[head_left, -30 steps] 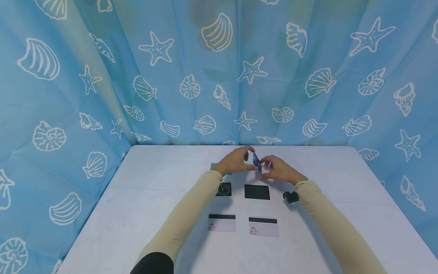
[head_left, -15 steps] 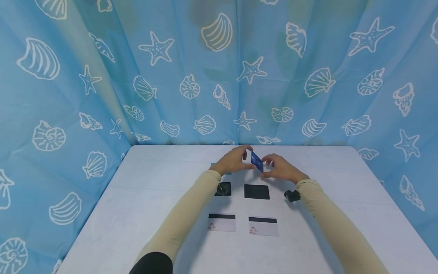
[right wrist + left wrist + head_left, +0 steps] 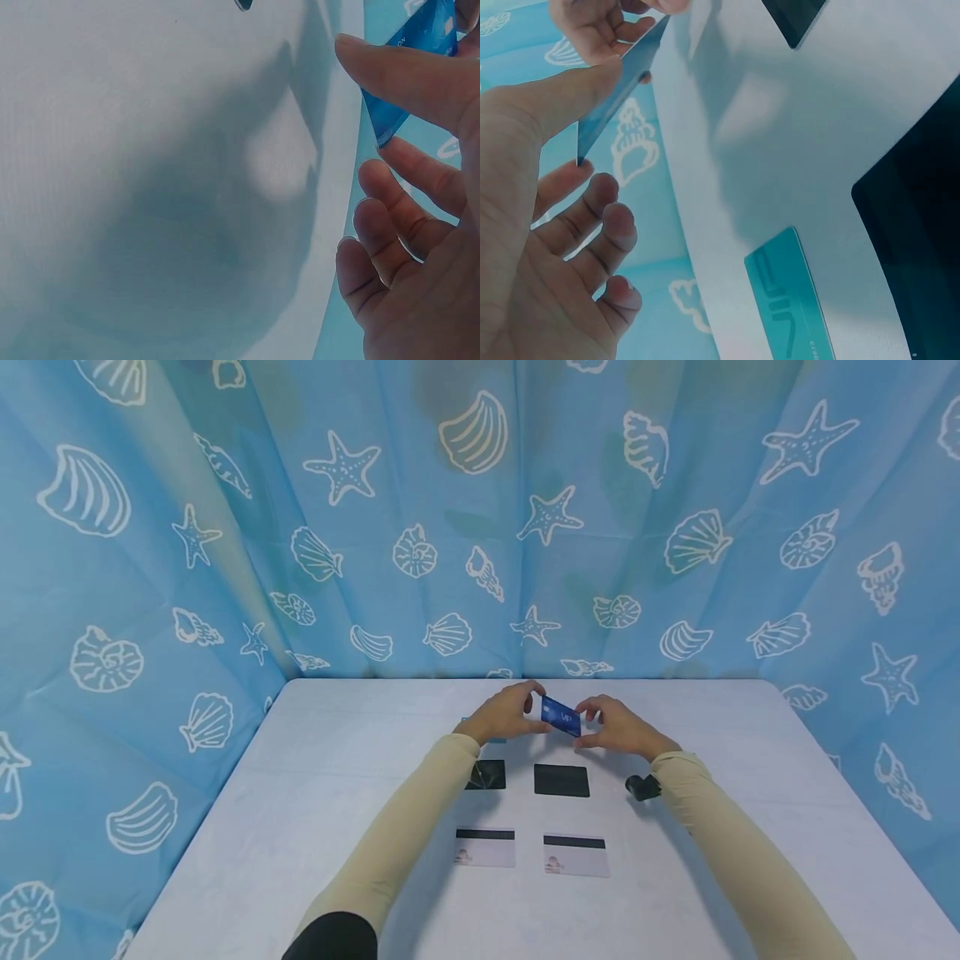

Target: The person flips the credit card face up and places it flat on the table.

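Observation:
A blue VIP card (image 3: 561,716) is held up over the far part of the white table, its printed face toward the head camera. My left hand (image 3: 510,713) pinches its left end between thumb and index finger. At the opposite end, the thumb and index finger of my right hand (image 3: 618,729) hold it by the corners. The other fingers of both hands are loosely bent, as the wrist views show. Below the left hand lies a teal card (image 3: 787,300), mostly hidden in the head view. Closer in are a black card (image 3: 562,781) and a dark patterned card (image 3: 489,774).
Two pale cards with dark stripes, the left one (image 3: 485,852) and the right one (image 3: 576,857), lie nearest on the white table (image 3: 675,893). A blue shell-print curtain (image 3: 420,643) hangs behind the far edge. A small black device (image 3: 642,787) sits at the right sleeve.
The blue card has turned from nearly edge-on to showing its printed face. My left hand has shifted slightly left, the right hand slightly right; both still hold the card.

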{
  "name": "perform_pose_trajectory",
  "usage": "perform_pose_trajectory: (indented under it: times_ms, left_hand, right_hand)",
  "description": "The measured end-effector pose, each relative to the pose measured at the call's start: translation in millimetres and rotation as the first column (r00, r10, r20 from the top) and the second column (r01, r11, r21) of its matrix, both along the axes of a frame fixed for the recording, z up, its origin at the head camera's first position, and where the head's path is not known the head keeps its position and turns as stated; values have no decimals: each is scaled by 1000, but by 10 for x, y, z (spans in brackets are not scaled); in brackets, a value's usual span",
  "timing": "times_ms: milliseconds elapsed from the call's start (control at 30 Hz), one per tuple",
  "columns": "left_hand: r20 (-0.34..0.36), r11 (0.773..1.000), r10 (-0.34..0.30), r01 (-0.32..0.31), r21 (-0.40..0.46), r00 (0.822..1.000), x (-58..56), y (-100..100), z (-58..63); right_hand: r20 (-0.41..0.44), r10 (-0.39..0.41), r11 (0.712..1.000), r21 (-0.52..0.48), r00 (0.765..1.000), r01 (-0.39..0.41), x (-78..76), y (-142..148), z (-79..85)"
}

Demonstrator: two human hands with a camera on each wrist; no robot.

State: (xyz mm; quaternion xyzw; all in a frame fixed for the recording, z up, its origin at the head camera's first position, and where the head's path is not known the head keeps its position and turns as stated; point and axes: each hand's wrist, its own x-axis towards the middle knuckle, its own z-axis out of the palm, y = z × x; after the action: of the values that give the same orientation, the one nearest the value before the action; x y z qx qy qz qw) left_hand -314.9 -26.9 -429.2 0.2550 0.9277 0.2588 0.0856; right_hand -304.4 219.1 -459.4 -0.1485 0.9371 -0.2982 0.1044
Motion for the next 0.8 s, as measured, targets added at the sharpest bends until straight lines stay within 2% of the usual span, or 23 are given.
perform_pose_trajectory:
  times_ms: [367,800]
  left_hand:
    - [48,999,33,-30,-44,998,7,-33,-8]
    - [31,993,20,-16,-120,999,-39,-51,-113]
  right_hand:
    - [9,1,1000,5,1000,-1,-1,10,16]
    - [14,8,1000,18,1000,-8,-9,-3,-28]
